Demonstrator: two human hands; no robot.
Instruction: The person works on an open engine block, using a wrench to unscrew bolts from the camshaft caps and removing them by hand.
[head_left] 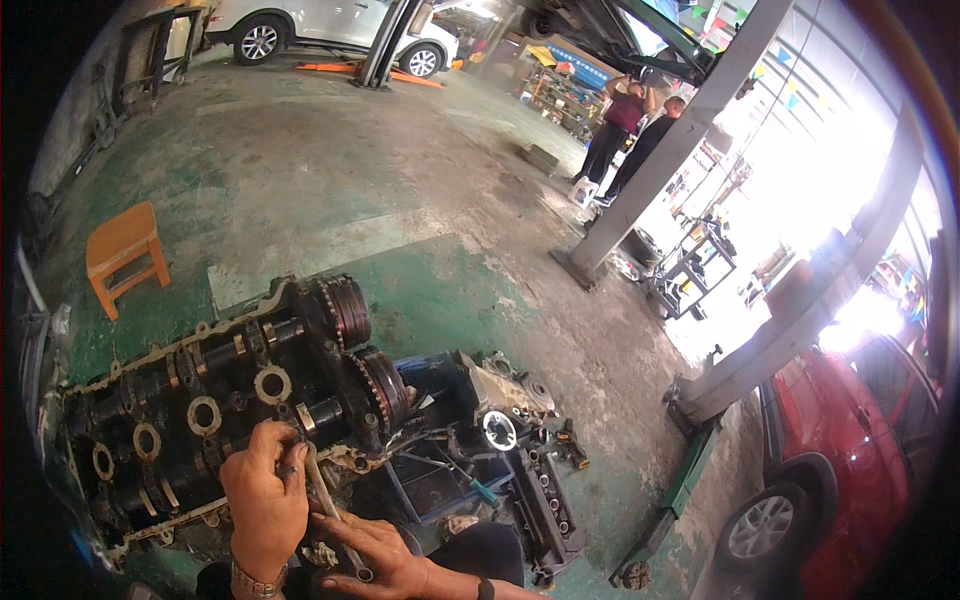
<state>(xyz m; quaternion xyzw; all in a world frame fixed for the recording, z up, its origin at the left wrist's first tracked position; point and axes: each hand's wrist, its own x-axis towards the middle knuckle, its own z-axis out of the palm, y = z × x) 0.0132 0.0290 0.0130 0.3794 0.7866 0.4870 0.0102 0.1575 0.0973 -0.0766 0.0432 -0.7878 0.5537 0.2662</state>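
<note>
A dark, oily engine cylinder head (225, 365) lies in front of me on the left, with its camshafts, round ports and two toothed cam gears (375, 385) exposed. My left hand (265, 490), a watch on its wrist, is curled closed at the near edge of the head. What its fingers pinch is hidden. A long metal wrench (325, 500) slants down beside it, its upper end at the head's edge by the left fingertips. From the lower right my right hand (385, 555) reaches across with its fingers around the wrench's lower shaft; the ring end (365, 575) sticks out below.
Right of the head are a blue-framed tray (425, 510), a black valve cover (545, 510) and metal engine parts (505, 395). An orange stool (125, 250) stands left. Lift posts (690, 130) and a red car (850, 440) are right; two people (625, 120) stand farther back.
</note>
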